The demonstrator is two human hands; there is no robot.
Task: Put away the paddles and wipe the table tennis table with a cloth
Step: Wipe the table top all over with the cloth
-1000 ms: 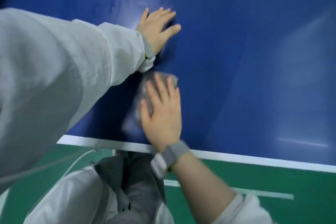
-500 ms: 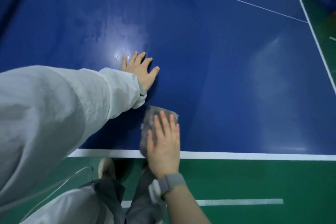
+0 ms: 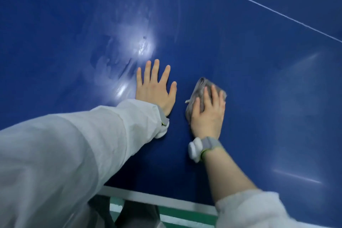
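1. Right hand point(image 3: 207, 113) lies flat on a crumpled grey cloth point(image 3: 200, 89), fingers straight and spread, pressing it onto the glossy dark-blue table tennis table point(image 3: 259, 79). Cloth sits mid-surface, well in from the white edge stripe point(image 3: 157, 197), just beside the left hand.
2. Left hand point(image 3: 154, 89) is palm down on the bare tabletop, fingers straight and fanned, holding nothing. Looks like a brace for a long lean.
3. No paddles in view; cannot tell whether they are put away. Judged step: wiping.
4. Risk: the cloth is held by pressure only, not pinched. A fast stroke could let the hand slide off it or roll it up, so skin drags on the surface and leaves smears.
5. Risk: the bracing left palm sits beside a pale smeared patch point(image 3: 118, 65) under the light glare. It may be damp or residue, cannot tell. If wet, the palm could slip; either way it prints on wiped area.
6. Risk: the loose white fabric sleeve point(image 3: 74, 144) hangs close over the table and could brush wiped parts.
7. Materials: tabletop smooth, hard, reflective, with a thin white centre line point(image 3: 268, 8). Cloth soft, bunched, folds showing at the far end, one corner sticking out left. Grey band with a white block on right wrist point(image 3: 203, 147). Green floor point(image 3: 185, 214) below the edge.
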